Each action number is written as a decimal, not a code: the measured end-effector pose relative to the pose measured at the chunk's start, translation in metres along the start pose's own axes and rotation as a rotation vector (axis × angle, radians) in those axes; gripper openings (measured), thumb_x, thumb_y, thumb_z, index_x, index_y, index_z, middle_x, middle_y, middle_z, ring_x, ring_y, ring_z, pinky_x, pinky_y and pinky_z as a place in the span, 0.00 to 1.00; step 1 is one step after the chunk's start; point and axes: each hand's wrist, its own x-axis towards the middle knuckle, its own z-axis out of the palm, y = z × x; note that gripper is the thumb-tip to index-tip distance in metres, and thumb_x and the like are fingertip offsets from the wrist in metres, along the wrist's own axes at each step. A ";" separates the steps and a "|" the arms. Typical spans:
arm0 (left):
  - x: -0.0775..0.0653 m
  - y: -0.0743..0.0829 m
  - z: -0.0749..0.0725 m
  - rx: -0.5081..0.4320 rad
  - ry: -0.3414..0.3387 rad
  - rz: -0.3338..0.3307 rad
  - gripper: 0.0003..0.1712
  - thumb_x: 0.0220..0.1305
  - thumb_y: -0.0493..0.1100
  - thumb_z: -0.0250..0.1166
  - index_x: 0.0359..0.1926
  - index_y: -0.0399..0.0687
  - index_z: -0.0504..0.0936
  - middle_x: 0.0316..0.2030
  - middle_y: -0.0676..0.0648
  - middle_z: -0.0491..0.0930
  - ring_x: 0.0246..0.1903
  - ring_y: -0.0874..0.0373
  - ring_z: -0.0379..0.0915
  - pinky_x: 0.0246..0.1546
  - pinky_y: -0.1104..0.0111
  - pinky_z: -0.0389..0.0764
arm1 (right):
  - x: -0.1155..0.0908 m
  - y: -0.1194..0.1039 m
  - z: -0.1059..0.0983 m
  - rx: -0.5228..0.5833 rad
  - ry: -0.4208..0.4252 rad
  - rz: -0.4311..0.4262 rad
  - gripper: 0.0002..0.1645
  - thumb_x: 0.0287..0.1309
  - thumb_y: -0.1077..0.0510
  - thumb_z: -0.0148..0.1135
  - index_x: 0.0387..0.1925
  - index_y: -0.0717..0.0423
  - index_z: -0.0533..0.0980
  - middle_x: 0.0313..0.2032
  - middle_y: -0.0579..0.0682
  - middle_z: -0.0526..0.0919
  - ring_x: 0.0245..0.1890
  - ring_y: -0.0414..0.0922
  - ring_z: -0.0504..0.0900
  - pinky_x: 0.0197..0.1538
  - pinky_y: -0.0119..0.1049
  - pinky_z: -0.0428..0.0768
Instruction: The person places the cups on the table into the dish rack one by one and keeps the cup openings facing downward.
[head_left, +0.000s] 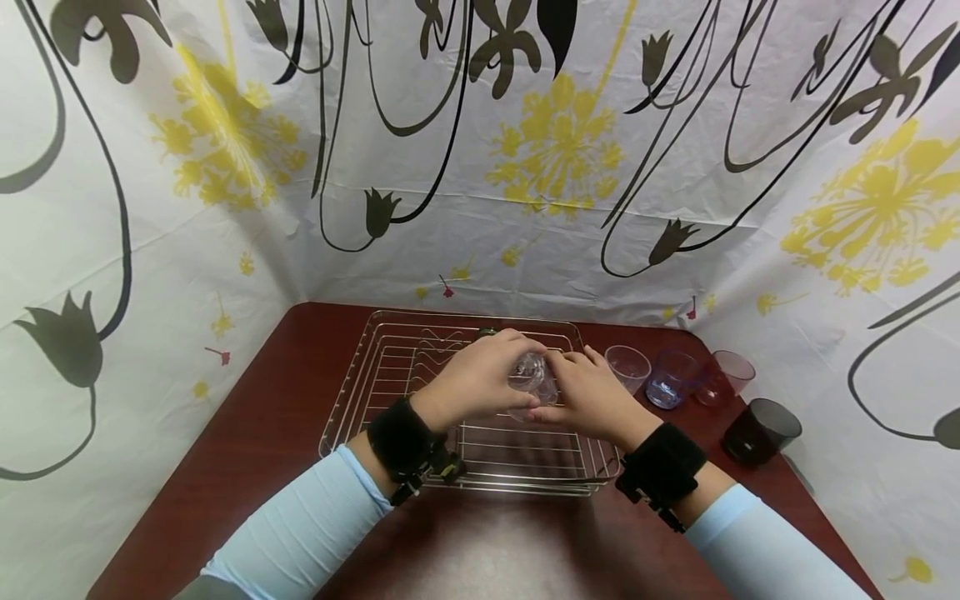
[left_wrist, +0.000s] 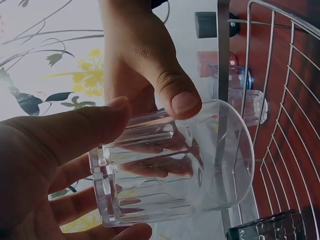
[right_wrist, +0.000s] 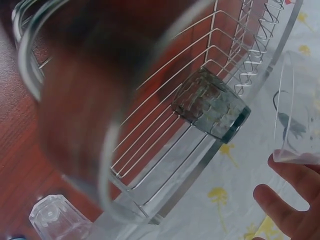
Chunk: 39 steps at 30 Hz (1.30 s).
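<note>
Over the wire dish rack (head_left: 517, 479), both hands hold one clear drinking glass (left_wrist: 165, 165), its mouth turned down toward the wires. My left hand (head_left: 480, 375) grips it around the thick base end, fingers wrapped about the ribbed side. From the other side my right hand (head_left: 588, 396) pinches it; the right thumb (left_wrist: 185, 102) presses near the middle of the wall in the left wrist view. Right fingers (right_wrist: 292, 200) appear by the glass's rim at the right wrist view's edge. A dark green textured glass (right_wrist: 210, 105) stands mouth-down in the rack.
Right of the rack on the red-brown table stand a clear glass (head_left: 628, 368), a blue glass (head_left: 667, 385), a pink-red glass (head_left: 726, 377) and a dark grey glass (head_left: 761, 432). A flower-patterned curtain (head_left: 450, 275) encloses the back and sides.
</note>
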 end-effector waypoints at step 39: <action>0.066 -0.010 0.019 0.093 -0.129 -0.038 0.38 0.58 0.57 0.74 0.67 0.55 0.73 0.61 0.49 0.75 0.55 0.56 0.75 0.54 0.61 0.78 | -0.020 0.083 0.011 0.004 0.021 0.251 0.49 0.65 0.26 0.51 0.75 0.52 0.60 0.73 0.62 0.61 0.76 0.65 0.50 0.71 0.71 0.48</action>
